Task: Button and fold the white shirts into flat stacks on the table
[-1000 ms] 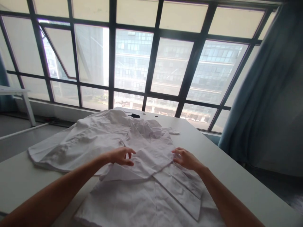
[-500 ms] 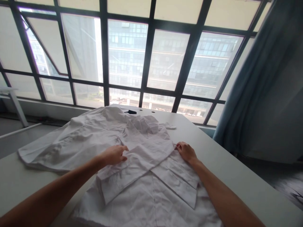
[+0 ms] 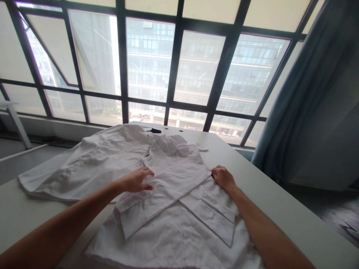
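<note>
A white shirt (image 3: 168, 224) lies spread on the table, its collar pointing away from me and both sleeves crossed over its body. My left hand (image 3: 136, 180) rests at the shirt's left side, thumb and fingers apart, with no cloth visibly gripped. On the other side, my right hand (image 3: 223, 176) pinches the shirt's right edge near the upper sleeve between thumb and fingers. A second white garment (image 3: 84, 160) lies rumpled to the left, partly beneath or against the shirt.
The white table (image 3: 269, 209) reaches toward the windows (image 3: 148, 59). A small dark object (image 3: 155, 130) sits near its far edge. At right hangs a blue-grey curtain (image 3: 291, 101). Another white table's leg (image 3: 19, 125) stands at far left.
My right hand has shifted slightly right with the pinched edge, drawing the cloth outward. My left hand's fingers have spread a little wider. The camera view has moved slightly.
</note>
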`<state>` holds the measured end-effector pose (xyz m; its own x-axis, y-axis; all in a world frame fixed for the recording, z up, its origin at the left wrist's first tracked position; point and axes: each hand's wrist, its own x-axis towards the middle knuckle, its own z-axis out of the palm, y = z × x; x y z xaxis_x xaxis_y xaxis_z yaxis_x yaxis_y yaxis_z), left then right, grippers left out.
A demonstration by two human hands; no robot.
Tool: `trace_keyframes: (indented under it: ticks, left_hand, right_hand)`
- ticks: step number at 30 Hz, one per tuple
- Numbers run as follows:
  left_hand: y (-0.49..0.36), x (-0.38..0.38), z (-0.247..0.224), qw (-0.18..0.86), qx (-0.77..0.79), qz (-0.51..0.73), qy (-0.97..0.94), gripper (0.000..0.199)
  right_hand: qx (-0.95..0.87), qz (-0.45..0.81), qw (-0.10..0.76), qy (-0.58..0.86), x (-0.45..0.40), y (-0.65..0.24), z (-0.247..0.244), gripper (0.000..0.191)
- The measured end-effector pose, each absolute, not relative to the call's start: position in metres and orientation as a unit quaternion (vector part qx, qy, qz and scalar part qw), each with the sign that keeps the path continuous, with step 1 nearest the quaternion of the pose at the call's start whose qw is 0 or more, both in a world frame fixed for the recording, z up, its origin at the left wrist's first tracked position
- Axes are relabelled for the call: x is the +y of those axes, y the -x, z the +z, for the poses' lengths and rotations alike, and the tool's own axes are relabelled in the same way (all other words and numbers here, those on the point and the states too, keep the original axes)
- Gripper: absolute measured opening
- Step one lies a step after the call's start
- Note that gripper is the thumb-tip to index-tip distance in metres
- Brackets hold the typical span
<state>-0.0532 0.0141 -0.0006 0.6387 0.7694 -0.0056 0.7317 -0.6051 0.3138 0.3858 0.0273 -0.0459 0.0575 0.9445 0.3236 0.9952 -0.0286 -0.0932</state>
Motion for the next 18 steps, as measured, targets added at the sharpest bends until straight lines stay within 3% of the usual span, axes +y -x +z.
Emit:
trace_keyframes:
  ticks: [5,9,12,14,18]
  left_hand:
    - [0.057,0.011,-0.009,0.144,0.4,-0.036,-0.905,0.086]
    - [0.053,-0.007,0.0,0.141,0.384,-0.078,-0.909,0.097]
    - [0.042,-0.011,0.012,0.113,0.368,-0.065,-0.921,0.072]
    - [0.034,-0.003,0.013,0.074,0.376,-0.009,-0.923,0.052]
    - [0.029,0.028,-0.014,0.011,0.368,0.086,-0.926,0.053]
  right_hand:
    - [-0.668,-0.068,0.109,0.733,0.026,-0.385,-0.032,0.028]
    - [-0.669,0.048,-0.022,0.742,0.027,-0.392,-0.001,0.017]
    - [-0.623,0.056,-0.065,0.778,0.036,-0.39,0.012,0.012]
    - [-0.61,0.032,-0.047,0.79,0.048,-0.382,0.01,0.02]
    - [-0.581,0.028,0.032,0.813,0.08,-0.362,-0.005,0.041]
